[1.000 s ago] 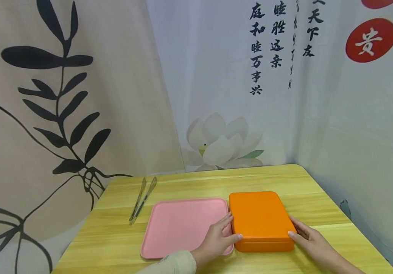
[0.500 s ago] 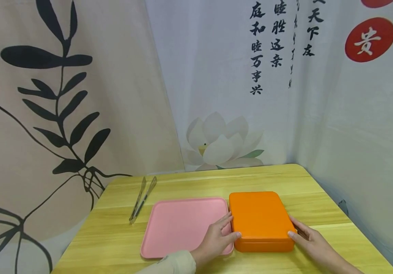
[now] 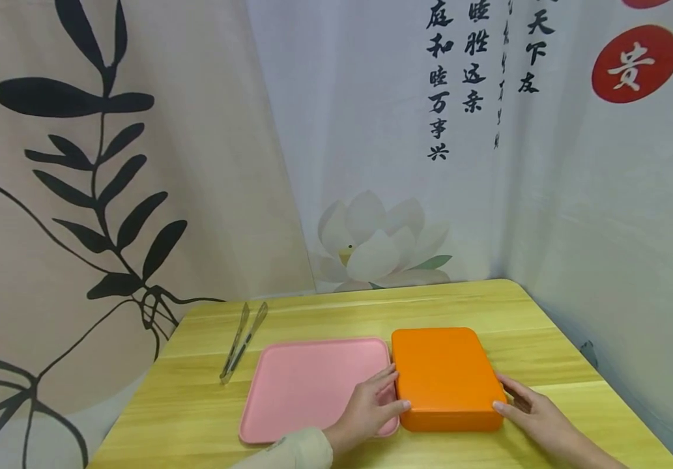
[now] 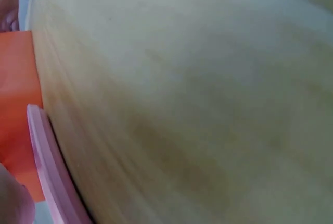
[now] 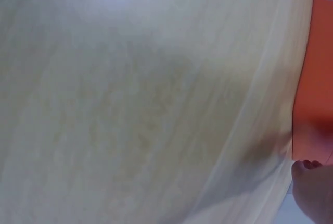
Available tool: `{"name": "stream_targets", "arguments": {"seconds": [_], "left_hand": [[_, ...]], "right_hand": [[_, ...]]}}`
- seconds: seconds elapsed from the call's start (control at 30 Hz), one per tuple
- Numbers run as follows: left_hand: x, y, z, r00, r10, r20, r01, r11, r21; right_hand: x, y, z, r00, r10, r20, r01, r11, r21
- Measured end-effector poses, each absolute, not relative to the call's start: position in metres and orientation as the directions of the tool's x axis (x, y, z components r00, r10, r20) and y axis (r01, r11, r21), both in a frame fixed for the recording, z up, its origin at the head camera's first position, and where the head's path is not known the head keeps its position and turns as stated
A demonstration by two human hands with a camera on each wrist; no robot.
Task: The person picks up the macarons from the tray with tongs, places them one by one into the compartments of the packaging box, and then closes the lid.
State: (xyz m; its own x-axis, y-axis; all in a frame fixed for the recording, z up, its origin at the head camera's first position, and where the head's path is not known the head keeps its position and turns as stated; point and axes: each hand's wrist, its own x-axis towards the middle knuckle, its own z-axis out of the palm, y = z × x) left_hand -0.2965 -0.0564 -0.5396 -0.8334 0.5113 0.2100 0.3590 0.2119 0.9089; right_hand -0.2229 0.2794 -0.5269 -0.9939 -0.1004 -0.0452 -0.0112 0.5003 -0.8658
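An orange lidded box (image 3: 438,371) lies flat on the wooden table, its smooth top facing up. My left hand (image 3: 365,410) holds its left side, with the thumb at the near left corner and the fingers along the side. At the opposite side my right hand (image 3: 538,417) has its thumb at the near right corner, its fingers reaching behind the right edge. In the left wrist view only part of the orange box (image 4: 15,88) shows at the left edge. The right wrist view catches the box (image 5: 315,88) and the right hand (image 5: 315,187) at its right border.
Directly left of the box lies a pink tray (image 3: 307,384), partly covered by the left hand and forearm. Metal tongs (image 3: 244,342) rest farther back on the left. Behind the wooden table (image 3: 324,319) hangs a printed curtain (image 3: 371,130).
Both hands keep nearly the same place on the box. The dark line along the box's front face, clear before, hardly shows now. The whole view has shifted slightly.
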Motion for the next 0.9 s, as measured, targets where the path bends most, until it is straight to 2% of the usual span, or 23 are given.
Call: {"name": "stream_targets", "arguments": {"seconds": [0.27, 0.47, 0.7, 0.9], "left_hand": [[-0.335, -0.054, -0.525, -0.854, 0.492, 0.166, 0.370, 0.353, 0.859], [-0.363, -0.051, -0.523, -0.827, 0.552, 0.109, 0.404, 0.447, 0.798], [-0.370, -0.051, -0.526, -0.810, 0.581, 0.081, 0.426, 0.487, 0.762], [-0.370, -0.052, -0.531, -0.826, 0.559, 0.070, 0.405, 0.503, 0.764]], "right_hand": [[-0.254, 0.290, -0.515, -0.991, -0.130, -0.028, -0.049, 0.551, -0.833], [-0.287, 0.292, -0.515, -0.985, -0.169, -0.034, -0.065, 0.547, -0.834], [-0.301, 0.295, -0.520, -0.979, -0.197, -0.043, -0.061, 0.496, -0.866], [-0.301, 0.296, -0.521, -0.975, -0.217, -0.037, -0.075, 0.486, -0.871]]}}
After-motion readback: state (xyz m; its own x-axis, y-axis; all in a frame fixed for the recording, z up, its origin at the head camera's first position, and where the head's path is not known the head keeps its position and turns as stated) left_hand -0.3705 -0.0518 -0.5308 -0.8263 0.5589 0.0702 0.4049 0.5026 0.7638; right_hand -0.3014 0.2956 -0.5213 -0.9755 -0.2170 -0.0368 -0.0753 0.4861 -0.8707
